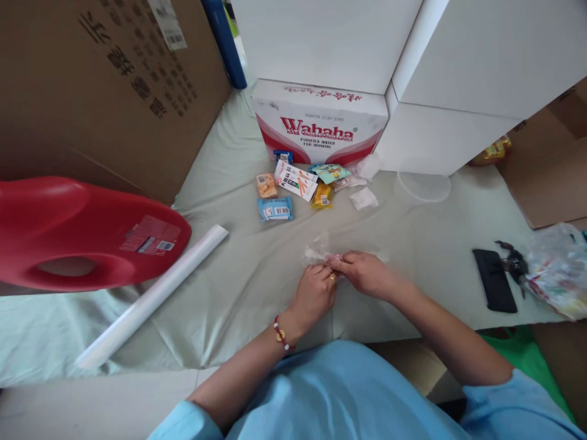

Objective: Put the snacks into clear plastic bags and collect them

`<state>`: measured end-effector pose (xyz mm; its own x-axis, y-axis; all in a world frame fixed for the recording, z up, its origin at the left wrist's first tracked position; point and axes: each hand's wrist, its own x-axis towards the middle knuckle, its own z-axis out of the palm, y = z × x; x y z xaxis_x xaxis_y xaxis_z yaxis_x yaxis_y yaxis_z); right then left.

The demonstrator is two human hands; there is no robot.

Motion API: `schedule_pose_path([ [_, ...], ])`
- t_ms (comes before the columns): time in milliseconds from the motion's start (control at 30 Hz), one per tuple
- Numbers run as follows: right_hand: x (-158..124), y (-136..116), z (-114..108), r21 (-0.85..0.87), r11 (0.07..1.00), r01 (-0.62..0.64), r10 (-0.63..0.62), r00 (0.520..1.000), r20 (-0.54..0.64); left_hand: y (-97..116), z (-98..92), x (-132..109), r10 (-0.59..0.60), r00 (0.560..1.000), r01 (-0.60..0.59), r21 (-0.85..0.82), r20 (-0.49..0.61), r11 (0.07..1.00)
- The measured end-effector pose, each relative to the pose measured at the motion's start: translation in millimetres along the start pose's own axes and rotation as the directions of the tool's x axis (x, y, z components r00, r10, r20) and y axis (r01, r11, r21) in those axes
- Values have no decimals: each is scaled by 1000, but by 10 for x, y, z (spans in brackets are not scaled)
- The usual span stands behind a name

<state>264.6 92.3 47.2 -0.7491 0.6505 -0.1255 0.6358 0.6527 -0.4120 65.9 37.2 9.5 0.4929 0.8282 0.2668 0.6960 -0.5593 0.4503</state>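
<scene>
My left hand and my right hand meet at the middle of the table, both closed in a pinch on a small clear plastic bag with something pinkish inside. The bag lies crumpled on the pale green cloth just beyond my fingers. A red bead bracelet sits on my left wrist. Farther back lies a cluster of small snack packets, including a blue one and an orange one.
A Wahaha carton and white boxes stand at the back. A red plastic stool and a white roll lie left, by a big cardboard box. A clear lid, black phone, keys and a snack bag are right.
</scene>
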Motion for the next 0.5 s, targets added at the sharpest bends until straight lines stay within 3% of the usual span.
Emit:
schedule_pose_path([
  [67, -68, 13, 146, 70, 998, 4, 1, 998, -62, -91, 6, -85, 41, 998, -46, -132, -44, 990],
  [133, -91, 39, 229, 133, 991, 5, 7, 996, -93, -210, -22, -184, -13, 996, -11, -257, -92, 966],
  [200, -93, 66, 264, 166, 986, 1, 16, 995, -101, -352, -66, -249, -192, 970, 137, -320, -147, 938],
  [267, -90, 87, 276, 171, 985, 2, 16, 994, -104, -497, -104, -241, -386, 898, 312, -315, -210, 896],
  [333, -87, 100, 277, 165, 986, 13, 6, 993, -114, -619, -122, -144, -476, 847, 398, -311, -237, 863],
  [400, -83, 104, 271, 164, 986, 24, -4, 993, -120, -699, -126, 18, -448, 876, 368, -350, -181, 861],
  [500, -74, 104, 252, 173, 984, 40, -20, 993, -115, -760, -143, 278, -293, 956, 260, -469, 3, 844],
])
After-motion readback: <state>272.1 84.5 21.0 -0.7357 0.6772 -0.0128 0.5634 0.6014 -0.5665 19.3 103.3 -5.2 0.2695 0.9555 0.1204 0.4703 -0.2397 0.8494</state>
